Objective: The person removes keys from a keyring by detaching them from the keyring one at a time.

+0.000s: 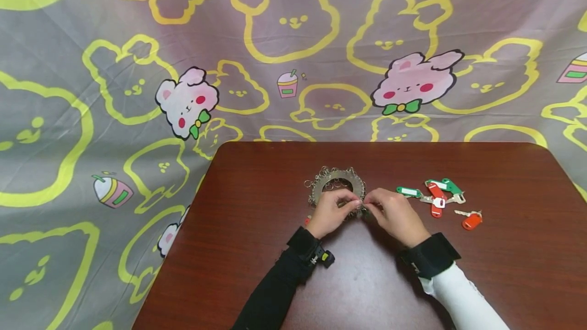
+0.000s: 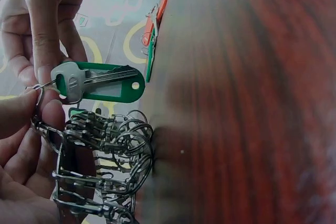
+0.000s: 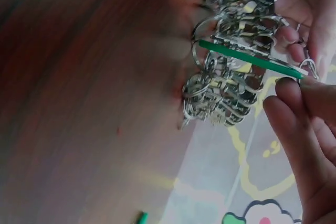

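Note:
In front of me a round metal key holder (image 1: 356,183), hung with many small clasps and rings, lies on the table. My left hand (image 1: 329,213) is at its near right side, thumb and fingertips pinching a small metal ring and clasp (image 2: 46,129) of the holder. My right hand (image 1: 398,217) meets it there and pinches the ring end of a green key tag (image 2: 128,92). A silver key (image 2: 73,81) hangs with that tag, flat against it in the left wrist view. Fingertips partly hide where ring and clasp meet.
To the right lie several keys with tags: a green tag (image 1: 408,192), a red tag (image 1: 436,212) in a small pile, and an orange-red tag (image 1: 472,221) apart. A bit of red (image 1: 308,220) shows beside my left hand. A patterned cloth (image 1: 284,29) hangs behind the brown table (image 1: 257,182).

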Demonstrator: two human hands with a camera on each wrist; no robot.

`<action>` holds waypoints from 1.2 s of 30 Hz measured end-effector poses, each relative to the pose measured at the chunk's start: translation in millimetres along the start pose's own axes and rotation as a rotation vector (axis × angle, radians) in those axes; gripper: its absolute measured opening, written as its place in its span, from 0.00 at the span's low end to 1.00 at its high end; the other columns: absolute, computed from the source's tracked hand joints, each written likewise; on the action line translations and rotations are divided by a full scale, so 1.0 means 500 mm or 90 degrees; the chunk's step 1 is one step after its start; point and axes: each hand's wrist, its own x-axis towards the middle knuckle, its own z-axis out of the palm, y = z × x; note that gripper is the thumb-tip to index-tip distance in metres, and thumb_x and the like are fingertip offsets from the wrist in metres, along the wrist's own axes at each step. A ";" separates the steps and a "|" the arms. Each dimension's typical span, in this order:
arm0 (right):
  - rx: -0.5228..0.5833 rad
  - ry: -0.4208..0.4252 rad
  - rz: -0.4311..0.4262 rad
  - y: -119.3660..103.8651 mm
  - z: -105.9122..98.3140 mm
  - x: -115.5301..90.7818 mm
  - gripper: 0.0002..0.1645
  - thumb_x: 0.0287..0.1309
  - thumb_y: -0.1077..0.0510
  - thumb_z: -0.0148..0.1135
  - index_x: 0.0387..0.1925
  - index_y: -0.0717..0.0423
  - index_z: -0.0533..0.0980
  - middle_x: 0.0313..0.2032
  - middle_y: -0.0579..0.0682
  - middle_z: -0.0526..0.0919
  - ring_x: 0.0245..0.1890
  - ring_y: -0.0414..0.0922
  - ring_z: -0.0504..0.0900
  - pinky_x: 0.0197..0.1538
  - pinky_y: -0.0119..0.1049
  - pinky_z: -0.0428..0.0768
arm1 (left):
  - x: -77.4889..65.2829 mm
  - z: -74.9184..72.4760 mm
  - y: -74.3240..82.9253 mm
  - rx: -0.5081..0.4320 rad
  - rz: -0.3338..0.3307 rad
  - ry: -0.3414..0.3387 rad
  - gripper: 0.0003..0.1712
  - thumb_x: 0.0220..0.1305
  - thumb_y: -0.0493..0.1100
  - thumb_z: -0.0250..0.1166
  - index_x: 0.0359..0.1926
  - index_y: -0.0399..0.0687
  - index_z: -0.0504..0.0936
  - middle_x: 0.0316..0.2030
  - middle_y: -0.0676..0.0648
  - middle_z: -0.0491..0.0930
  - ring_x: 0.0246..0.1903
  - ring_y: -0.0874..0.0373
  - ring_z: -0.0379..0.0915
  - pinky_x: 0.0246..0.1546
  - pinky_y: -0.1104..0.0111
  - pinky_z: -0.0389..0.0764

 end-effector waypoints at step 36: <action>0.012 0.115 0.029 0.008 0.012 -0.007 0.11 0.40 0.70 0.76 0.26 0.55 0.86 0.25 0.44 0.86 0.25 0.38 0.85 0.30 0.33 0.83 | -0.001 0.009 -0.002 0.128 0.058 0.014 0.07 0.72 0.44 0.68 0.42 0.46 0.89 0.36 0.51 0.90 0.37 0.70 0.82 0.43 0.79 0.79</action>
